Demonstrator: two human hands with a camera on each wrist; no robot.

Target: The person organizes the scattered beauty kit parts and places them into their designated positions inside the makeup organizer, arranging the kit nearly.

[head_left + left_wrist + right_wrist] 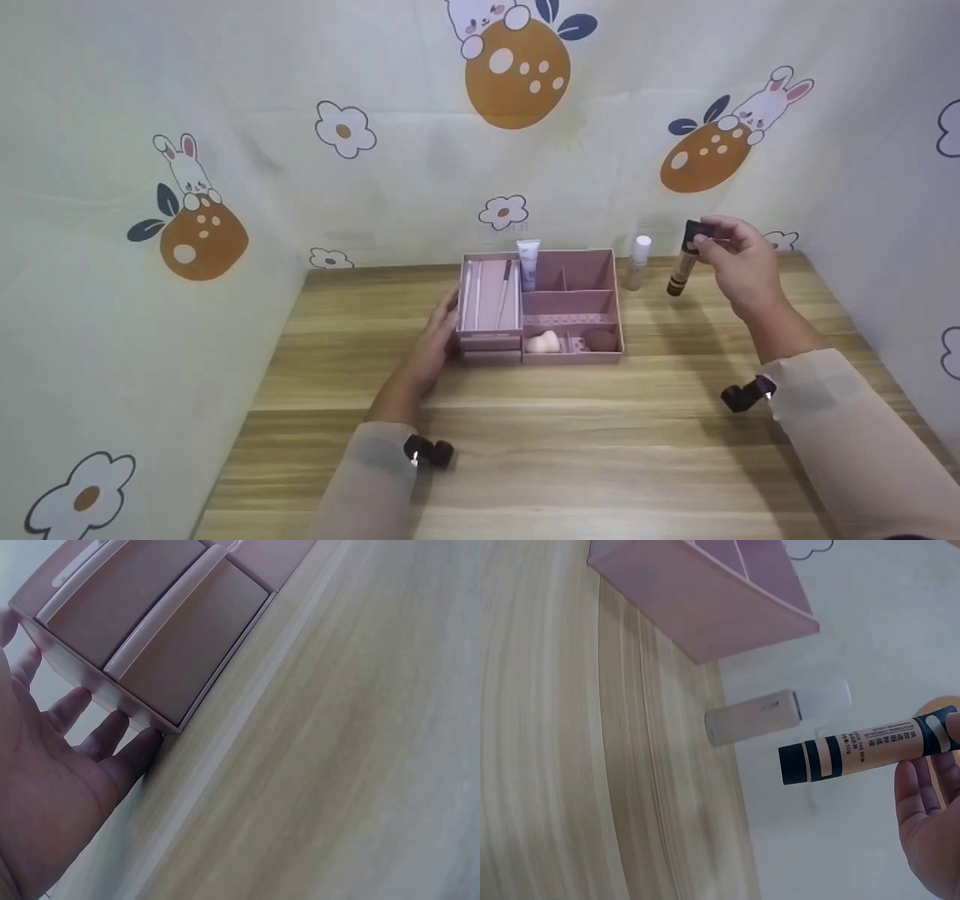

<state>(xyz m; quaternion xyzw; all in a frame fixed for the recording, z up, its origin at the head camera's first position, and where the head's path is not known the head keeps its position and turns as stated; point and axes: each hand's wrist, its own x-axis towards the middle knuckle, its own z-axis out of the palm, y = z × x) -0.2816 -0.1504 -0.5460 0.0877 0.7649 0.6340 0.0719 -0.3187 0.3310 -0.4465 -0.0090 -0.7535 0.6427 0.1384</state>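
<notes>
My right hand [746,274] pinches a foundation tube [685,262] by its flat black end, black cap pointing down, raised off the table. In the right wrist view this beige tube [877,748] shows dark bands and printed lettering. My left hand [67,772] rests its fingers, slightly bent, against the left side of a pink organizer [571,358]. Two drawer fronts [195,630] show in the left wrist view. Beside the organizer's right wall stands a small bottle [637,271] with a white cap, apart from the tube.
A white tube [528,262] stands in the organizer's back compartment. Slim brushes [504,292] lie in its top left tray. A pale sponge [544,343] and a brown sponge [600,340] sit in the front compartments. Behind the wooden table [570,450] hangs a patterned cloth [405,195].
</notes>
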